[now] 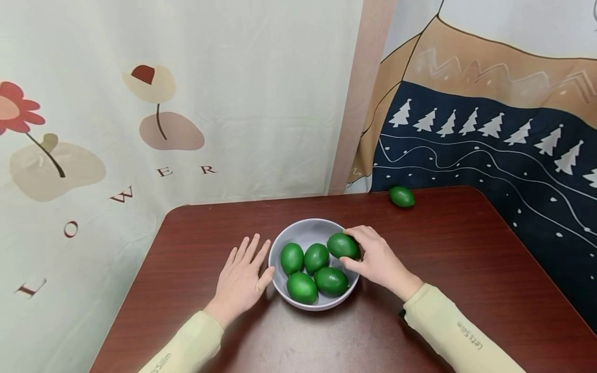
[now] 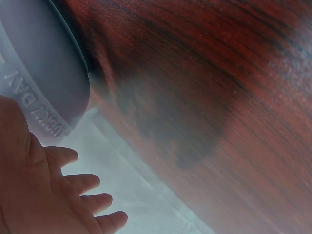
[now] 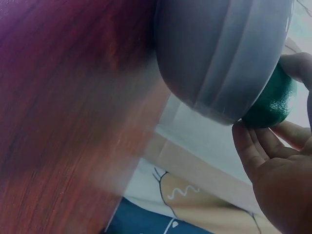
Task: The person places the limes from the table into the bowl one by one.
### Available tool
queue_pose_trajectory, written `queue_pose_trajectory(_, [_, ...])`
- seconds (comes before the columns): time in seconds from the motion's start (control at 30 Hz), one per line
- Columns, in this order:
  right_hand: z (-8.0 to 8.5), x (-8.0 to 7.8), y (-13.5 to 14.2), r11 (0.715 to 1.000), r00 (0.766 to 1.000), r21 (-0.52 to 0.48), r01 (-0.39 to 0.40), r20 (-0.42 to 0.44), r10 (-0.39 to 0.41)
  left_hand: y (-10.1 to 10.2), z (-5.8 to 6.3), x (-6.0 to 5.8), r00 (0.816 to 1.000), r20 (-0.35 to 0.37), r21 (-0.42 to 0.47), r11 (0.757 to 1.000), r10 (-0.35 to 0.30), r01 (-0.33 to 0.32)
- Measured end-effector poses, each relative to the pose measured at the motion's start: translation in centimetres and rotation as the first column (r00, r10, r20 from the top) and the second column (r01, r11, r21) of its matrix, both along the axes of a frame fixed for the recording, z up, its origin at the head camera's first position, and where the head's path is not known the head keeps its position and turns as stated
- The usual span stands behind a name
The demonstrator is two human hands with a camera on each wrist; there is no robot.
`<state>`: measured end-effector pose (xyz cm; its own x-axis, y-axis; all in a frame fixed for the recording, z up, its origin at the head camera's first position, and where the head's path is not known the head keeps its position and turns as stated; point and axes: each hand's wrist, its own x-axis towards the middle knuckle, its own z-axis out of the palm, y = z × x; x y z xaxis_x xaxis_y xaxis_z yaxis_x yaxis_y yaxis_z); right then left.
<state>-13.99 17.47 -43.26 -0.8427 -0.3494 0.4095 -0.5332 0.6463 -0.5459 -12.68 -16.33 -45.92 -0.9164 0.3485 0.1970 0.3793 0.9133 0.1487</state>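
A grey bowl (image 1: pixel 308 230) stands mid-table with several green limes in it. My right hand (image 1: pixel 380 259) pinches one lime (image 1: pixel 342 245) between thumb and fingers at the bowl's right rim. In the right wrist view this lime (image 3: pixel 273 100) shows above the rim, the fingers curled about it. To the left, my left hand (image 1: pixel 242 282) has its fingers spread, the thumb close beside the bowl's left side. Raised lettering marks the bowl's outer wall (image 2: pixel 48 63) in the left wrist view.
Another lime (image 1: pixel 402 197) lies near the far edge of the dark red wooden table (image 1: pixel 224 223). Behind the table hang a pale flower-print curtain (image 1: pixel 261 103) and a dark blue tree-patterned cloth (image 1: pixel 466 150).
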Motion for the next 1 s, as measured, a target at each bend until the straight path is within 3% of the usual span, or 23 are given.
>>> queue_pose_trajectory(0.13, [0.0,0.2,-0.3,0.998,1.000,0.068,-0.013,-0.025,0.015,0.0,0.0,0.0,1.000,-0.003,-0.002,1.000,-0.002,0.002])
queue_pose_trajectory(0.4, [-0.1,0.3,-0.6,0.994,0.996,0.101,-0.029,-0.086,0.038,0.0,-0.1,0.0,1.000,-0.001,-0.013,1.000,0.001,-0.001])
queue_pose_trajectory(1.0, [-0.5,0.4,-1.2,0.978,0.997,0.208,-0.028,-0.063,0.042,0.1,-0.1,0.1,1.000,-0.003,0.007,1.000,-0.001,0.001])
